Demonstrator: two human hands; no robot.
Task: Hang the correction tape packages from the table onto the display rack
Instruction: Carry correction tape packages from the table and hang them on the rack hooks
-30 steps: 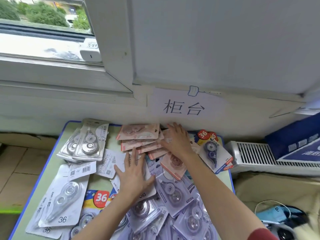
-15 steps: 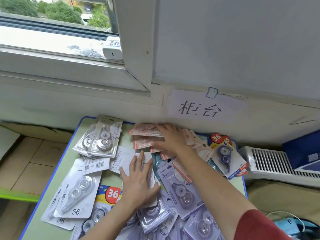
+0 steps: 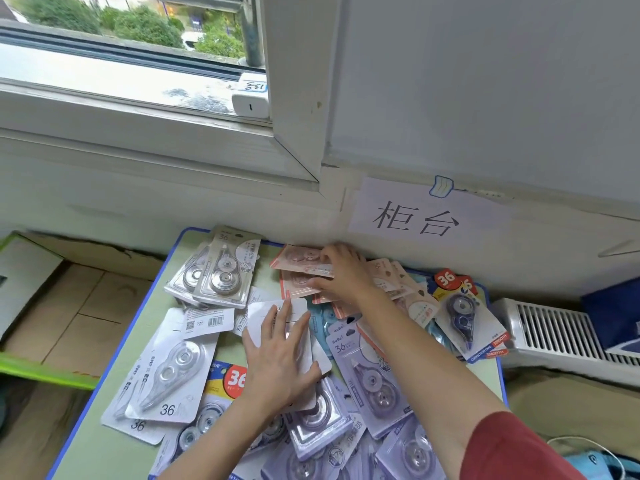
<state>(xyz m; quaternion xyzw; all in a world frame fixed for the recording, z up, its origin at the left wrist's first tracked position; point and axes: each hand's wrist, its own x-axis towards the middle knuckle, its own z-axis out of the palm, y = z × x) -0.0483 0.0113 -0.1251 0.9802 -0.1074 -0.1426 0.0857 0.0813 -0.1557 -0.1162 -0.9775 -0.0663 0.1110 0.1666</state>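
Pink packages (image 3: 299, 259) sitting under right grip (image 3: 346, 275), far side of desk (image 3: 149, 306); fingers curling over stack, thumb pinching beneath. Left grip (image 3: 280, 362) pressing flat, fingers spread, on white package (image 3: 273, 313) nearer person. Advising: lifting stack squarely, hang holes aligned, left steadying loose pile (image 3: 374, 382) so nothing is sliding. Rack not showing.

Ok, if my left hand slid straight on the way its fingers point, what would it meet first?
Most likely the pink packages, the stack just past the fingertips of the left hand, near where the right hand sits. Depth is unclear, so it might pass over them.
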